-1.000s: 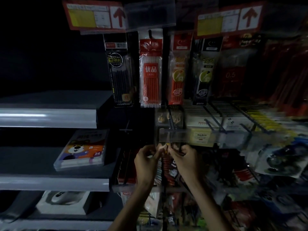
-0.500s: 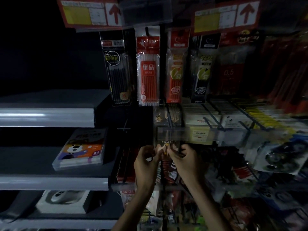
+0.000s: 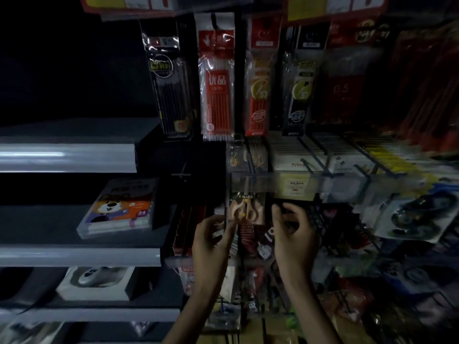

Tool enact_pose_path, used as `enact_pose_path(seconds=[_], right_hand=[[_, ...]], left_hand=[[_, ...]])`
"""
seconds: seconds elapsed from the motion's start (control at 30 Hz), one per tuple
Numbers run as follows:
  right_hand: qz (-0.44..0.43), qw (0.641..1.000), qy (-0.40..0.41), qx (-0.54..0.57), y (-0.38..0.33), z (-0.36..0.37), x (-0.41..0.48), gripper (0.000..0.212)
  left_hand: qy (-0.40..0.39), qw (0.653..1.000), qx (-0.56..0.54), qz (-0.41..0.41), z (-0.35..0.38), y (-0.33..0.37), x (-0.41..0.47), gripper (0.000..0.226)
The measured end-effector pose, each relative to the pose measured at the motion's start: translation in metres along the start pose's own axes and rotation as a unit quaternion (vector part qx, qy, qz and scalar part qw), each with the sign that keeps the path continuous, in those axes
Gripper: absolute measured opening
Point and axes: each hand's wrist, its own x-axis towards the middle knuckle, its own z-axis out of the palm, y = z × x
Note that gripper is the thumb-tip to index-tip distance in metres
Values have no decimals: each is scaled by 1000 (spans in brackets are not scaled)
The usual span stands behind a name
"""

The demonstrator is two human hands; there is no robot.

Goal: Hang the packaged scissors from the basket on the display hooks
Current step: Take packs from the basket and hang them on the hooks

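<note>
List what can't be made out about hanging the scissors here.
Head view only:
- Hook above the scissors pack: hidden behind the clear price strip.
- Left hand: grip on the pack blurred, dark.
- Basket: out of frame.
- Top price signs: cut by the upper edge.
- Goods at right: motion-blurred.
</note>
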Motion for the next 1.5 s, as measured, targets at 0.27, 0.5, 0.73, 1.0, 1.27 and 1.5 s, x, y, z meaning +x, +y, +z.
enact_pose_path(seconds=[0.27,0.5,0.73,1.0,1.27,1.5], right_hand=[[107,986,-22,123,-1,-3,-9,40],[190,970,-84,128,0,7,-26,66],[247,931,-184,196,-4,-16,-34,82],[84,951,-227,191,-20,-49,-36,7],[39,964,-201,167,-20,-50,-26,4],[8,974,-167,151,-14,-48,-18,2]], left_hand=[[-176,977,-93,-71,-15,36,-68,21],[-136,990,3,-31,-15,34,-73,10],[-96,995,-22,-28,-26,40,-57,7],[-104,993,-54,11,-26,49,-34,8],[-109,993,-48,12,-16,59,-17,14],[-94,993,-60,42,-17,96,7,21]])
